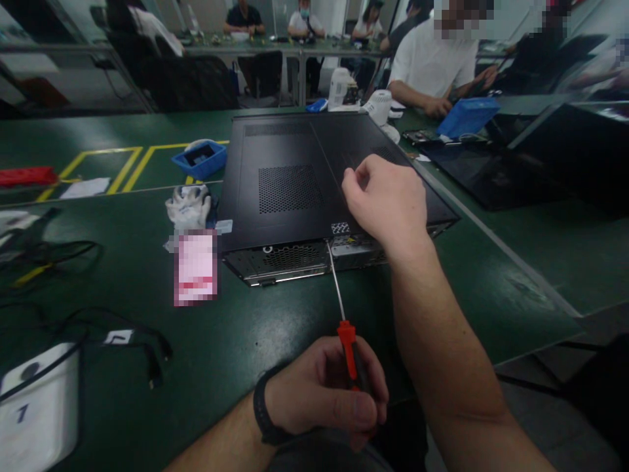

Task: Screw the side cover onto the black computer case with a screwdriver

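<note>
A black desktop computer case (285,144) lies flat on the green table, its rear panel facing me. My left hand (329,393), with a dark band at the wrist, is closed around the handle of a red and black screwdriver (348,347). The screwdriver's long shaft points away from me, and its tip meets the upper rear edge of the case near the middle. On top of the case, toward the right, is my right hand (390,196) with its fingers curled in. Whatever those fingers may hold is hidden.
Left of the case are work gloves (189,206), a pink-edged card (195,269) and a blue tray (201,159). Black cables (142,334) and a white device (42,406) lie nearer left. Rightward, a dark panel (476,164) and blue bin (466,117) sit by a seated person (432,62).
</note>
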`<action>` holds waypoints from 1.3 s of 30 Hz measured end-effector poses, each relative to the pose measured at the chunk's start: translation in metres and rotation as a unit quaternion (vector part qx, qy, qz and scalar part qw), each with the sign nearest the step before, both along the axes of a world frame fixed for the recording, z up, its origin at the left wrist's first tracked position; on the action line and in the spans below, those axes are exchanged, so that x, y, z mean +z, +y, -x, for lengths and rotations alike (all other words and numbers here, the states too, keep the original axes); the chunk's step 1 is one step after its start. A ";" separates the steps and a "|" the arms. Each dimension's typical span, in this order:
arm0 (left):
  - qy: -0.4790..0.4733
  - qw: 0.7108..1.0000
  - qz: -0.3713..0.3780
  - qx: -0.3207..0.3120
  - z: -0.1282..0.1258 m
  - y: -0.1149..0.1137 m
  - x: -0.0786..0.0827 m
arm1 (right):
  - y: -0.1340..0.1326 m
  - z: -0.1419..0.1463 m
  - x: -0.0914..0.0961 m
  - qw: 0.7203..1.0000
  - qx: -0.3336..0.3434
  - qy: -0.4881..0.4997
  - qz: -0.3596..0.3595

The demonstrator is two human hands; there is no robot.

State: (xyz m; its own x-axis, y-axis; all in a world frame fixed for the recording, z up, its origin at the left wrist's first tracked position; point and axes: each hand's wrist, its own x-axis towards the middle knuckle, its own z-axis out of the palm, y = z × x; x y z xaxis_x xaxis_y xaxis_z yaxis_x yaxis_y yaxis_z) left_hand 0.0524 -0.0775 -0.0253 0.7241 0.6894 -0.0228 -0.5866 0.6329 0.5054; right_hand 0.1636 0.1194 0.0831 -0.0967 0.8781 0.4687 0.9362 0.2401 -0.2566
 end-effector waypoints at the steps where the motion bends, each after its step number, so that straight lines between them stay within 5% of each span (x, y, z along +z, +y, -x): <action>1: 0.001 1.000 0.003 -0.005 0.001 0.000 0.001 | 0.000 0.000 0.000 1.000 -0.001 0.000 0.000; 16: -0.033 0.999 -0.031 0.015 -0.004 0.001 -0.001 | -0.002 0.001 0.002 1.000 -0.006 -0.005 0.015; 32: -0.011 1.000 0.012 -0.006 -0.002 0.001 0.005 | 0.000 0.000 -0.001 1.000 -0.002 0.002 -0.009; 39: -0.016 0.999 -0.032 0.009 -0.003 0.000 -0.002 | 0.000 0.000 -0.001 1.000 0.001 0.001 -0.010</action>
State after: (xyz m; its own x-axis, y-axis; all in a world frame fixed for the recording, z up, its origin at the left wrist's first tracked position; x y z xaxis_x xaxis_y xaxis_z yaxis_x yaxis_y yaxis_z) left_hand 0.0556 -0.0771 -0.0274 0.7108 0.7019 0.0456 -0.6149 0.5886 0.5249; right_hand 0.1635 0.1192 0.0819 -0.0978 0.8683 0.4863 0.9353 0.2472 -0.2533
